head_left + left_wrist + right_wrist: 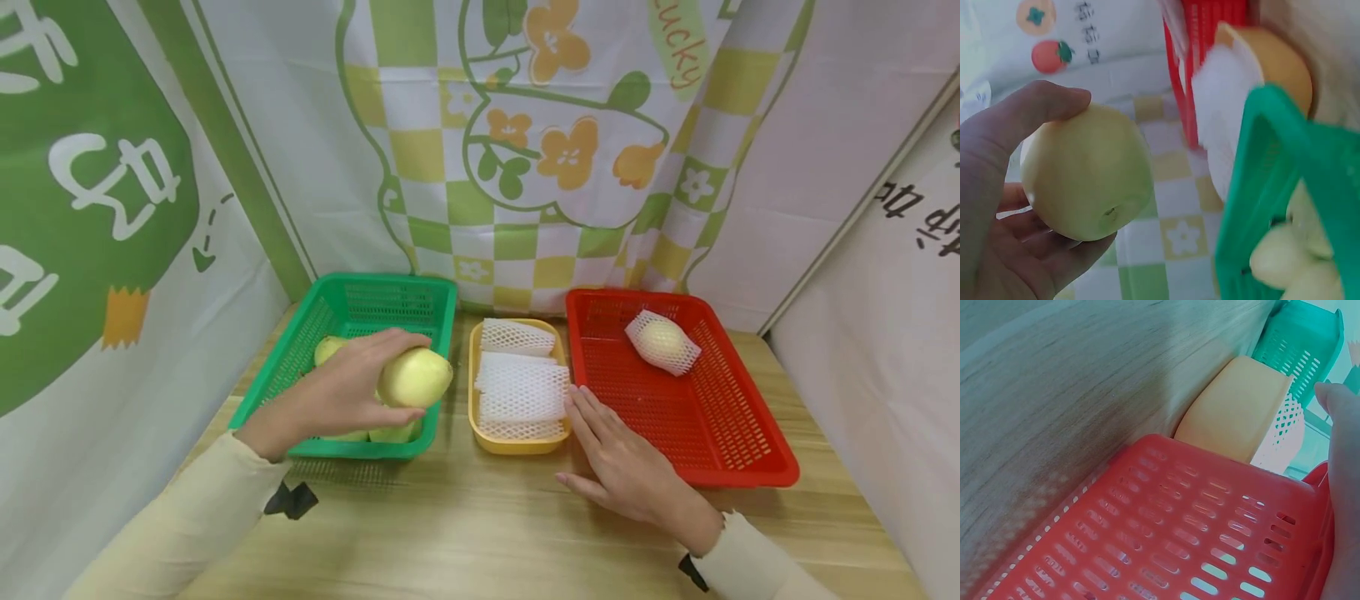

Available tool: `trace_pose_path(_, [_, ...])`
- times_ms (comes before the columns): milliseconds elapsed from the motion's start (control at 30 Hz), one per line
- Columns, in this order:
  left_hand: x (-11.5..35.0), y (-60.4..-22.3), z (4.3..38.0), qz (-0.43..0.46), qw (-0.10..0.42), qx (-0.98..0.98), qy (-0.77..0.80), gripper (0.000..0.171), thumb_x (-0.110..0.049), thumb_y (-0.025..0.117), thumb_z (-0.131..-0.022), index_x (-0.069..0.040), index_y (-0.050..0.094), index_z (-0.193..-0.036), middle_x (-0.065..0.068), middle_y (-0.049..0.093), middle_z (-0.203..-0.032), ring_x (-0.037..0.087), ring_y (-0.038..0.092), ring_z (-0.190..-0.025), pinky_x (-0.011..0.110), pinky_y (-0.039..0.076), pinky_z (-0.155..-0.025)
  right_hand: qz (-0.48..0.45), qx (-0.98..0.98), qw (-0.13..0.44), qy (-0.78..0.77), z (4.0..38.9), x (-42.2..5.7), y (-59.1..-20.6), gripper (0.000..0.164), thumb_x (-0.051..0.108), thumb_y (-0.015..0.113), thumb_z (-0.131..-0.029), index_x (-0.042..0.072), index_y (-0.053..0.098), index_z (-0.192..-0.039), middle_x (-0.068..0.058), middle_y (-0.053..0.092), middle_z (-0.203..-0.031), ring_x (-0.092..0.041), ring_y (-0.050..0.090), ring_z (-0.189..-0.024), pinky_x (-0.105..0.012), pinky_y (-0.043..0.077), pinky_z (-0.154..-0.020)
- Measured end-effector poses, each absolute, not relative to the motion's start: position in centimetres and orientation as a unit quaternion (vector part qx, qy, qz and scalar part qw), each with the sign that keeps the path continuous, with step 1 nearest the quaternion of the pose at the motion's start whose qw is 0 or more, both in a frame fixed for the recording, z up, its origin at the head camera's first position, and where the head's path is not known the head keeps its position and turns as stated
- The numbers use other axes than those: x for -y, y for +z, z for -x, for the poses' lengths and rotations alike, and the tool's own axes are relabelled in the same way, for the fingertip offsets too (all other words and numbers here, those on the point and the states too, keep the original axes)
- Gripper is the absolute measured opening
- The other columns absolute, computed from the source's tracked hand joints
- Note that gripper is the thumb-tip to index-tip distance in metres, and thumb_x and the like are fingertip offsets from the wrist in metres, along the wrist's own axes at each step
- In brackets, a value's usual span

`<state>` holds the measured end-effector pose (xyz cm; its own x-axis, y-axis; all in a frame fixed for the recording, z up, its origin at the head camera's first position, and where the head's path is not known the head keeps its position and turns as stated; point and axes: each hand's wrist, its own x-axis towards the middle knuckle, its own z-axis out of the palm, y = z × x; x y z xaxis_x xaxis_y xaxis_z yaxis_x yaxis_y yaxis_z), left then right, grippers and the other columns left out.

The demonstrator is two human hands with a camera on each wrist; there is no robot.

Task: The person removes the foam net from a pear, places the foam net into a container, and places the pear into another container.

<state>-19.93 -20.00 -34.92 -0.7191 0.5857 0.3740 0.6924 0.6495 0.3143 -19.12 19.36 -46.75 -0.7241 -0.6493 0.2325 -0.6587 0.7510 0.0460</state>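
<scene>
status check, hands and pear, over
Left hand grips pear above green basket. Right hand open, flat by yellow tray. Nothing in the way.

left hand (341, 392): fingers curled, gripping | right hand (626, 467): flat, fingers straight

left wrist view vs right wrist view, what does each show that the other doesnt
Only the left wrist view shows the left hand holding a yellow-green fruit, and more fruits in the green basket.

Only the right wrist view shows the wooden table and the right hand beside the red basket's slotted wall.

Both show the green basket, the yellow tray with white foam nets, and the red basket.
</scene>
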Motion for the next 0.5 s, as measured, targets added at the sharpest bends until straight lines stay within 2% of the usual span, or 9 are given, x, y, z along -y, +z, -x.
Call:
trace_pose_path(200, [22.2,-34.3,24.5,0.290,0.107,0.927,-0.213,0.069,-0.028,0.091,-0.081,-0.001,0.063,-0.138,0.017,0.068,-0.132,0.033,0.069,-0.109,0.044,0.063,-0.078,-0.346,0.931,0.114,0.017,19.1,-19.5,-46.8,0.099,0.060,0.067,-0.097,-0.002,0.029,-0.164,-0.020,0.029,-0.173,-0.038,0.030,-0.161,-0.052,0.040,-0.125])
trace_pose_path(500, [25.7,-36.1,30.4,0.215,0.061,0.953,-0.204,0.068,-0.035,0.087,-0.087,0.002,0.062,-0.138,0.021,0.072,-0.124,0.032,0.070,-0.097,0.045,0.060,-0.077,-0.362,0.921,0.145,0.012,19.3,-19.4,-47.1,0.098,0.059,0.070,-0.096,-0.004,0.034,-0.161,-0.023,0.035,-0.170,-0.040,0.035,-0.158,-0.051,0.042,-0.123])
